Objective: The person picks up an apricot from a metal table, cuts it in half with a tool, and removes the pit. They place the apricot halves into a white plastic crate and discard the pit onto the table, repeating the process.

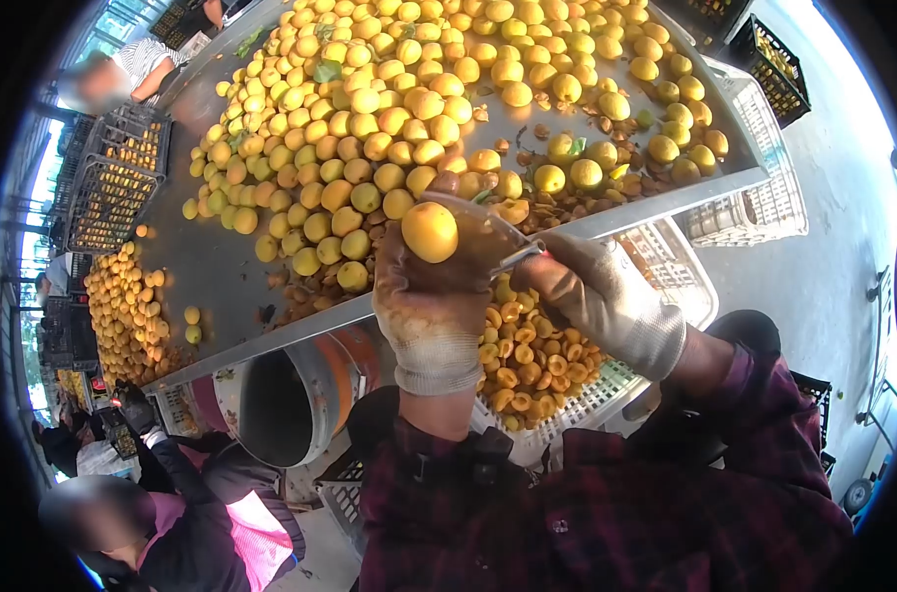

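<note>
My gloved left hand (434, 296) is closed around a yellow-orange apricot (430, 233) at the near edge of the metal table (300, 340). My gloved right hand (601, 291) grips what looks like a small knife (518, 257); its short metal part points toward my left hand, and most of the handle is hidden in my fingers. Under my hands, a white plastic crate (621, 387) holds many halved, pitted apricots (537, 360). Beyond them, whole apricots (370, 109) lie heaped on the table, with brown pits (606, 148) scattered near its front lip.
A large bucket (315, 395) stands below the table edge at left. A co-worker in dark and pink clothing (256, 533) sits at lower left; another person's striped sleeve (148, 64) shows at upper left. Stacked dark crates (118, 187) and white crates (754, 202) flank the table.
</note>
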### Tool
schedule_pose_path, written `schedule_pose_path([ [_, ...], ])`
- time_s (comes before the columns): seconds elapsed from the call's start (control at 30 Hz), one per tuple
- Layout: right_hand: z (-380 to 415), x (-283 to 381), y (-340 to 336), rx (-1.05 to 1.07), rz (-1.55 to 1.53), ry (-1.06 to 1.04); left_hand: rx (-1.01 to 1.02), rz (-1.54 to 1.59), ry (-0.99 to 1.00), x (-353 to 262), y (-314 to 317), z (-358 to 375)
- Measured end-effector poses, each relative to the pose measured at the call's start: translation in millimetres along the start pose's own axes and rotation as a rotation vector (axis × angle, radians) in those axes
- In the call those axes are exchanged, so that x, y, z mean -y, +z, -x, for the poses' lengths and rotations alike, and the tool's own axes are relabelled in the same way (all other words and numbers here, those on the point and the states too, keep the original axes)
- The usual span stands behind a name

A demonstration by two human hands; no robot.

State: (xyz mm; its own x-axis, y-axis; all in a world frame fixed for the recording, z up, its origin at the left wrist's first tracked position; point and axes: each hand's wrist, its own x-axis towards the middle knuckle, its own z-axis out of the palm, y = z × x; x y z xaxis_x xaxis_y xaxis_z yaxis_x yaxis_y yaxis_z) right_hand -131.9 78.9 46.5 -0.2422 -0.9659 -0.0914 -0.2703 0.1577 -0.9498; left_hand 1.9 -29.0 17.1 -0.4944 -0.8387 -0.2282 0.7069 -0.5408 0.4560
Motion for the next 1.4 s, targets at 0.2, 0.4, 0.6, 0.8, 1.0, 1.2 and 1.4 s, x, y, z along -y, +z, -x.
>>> schedule_pose_path([
  [0.2, 1.5, 2.0, -1.4, 0.122, -0.063, -0.139, 0.237, 0.11, -0.15, -7.2, -38.2, -13.7],
  [0.4, 0.4, 0.8, -7.4, 0.062, -0.091, -0.032, 0.36, 0.145, -0.206, -6.2, -39.6, -12.9],
  [0.6, -0.6, 7.8, -10.8, 0.034, -0.164, 0.078, 0.05, -0.012, -0.099, -2.9, -4.3, -2.6],
  [0.8, -2.5, 15.8, -16.6, 0.011, -0.26, 0.158, 0.146, -0.199, 0.078, -0.9, -4.7, -1.4],
  [1.0, -4.4, 8.8, -10.2, -0.026, -0.218, 0.074, 0.212, -0.225, 0.131, -3.6, -7.5, -5.4],
  [1.2, -3.6, -1.1, -0.1, -0.03, -0.182, 0.142, 0.203, -0.145, 0.124, -5.3, -14.1, -9.6],
  [1.4, -4.2, -17.5, 15.6, -0.08, -0.012, 0.006, 0.239, -0.161, 0.165, -4.6, -22.0, -10.3],
])
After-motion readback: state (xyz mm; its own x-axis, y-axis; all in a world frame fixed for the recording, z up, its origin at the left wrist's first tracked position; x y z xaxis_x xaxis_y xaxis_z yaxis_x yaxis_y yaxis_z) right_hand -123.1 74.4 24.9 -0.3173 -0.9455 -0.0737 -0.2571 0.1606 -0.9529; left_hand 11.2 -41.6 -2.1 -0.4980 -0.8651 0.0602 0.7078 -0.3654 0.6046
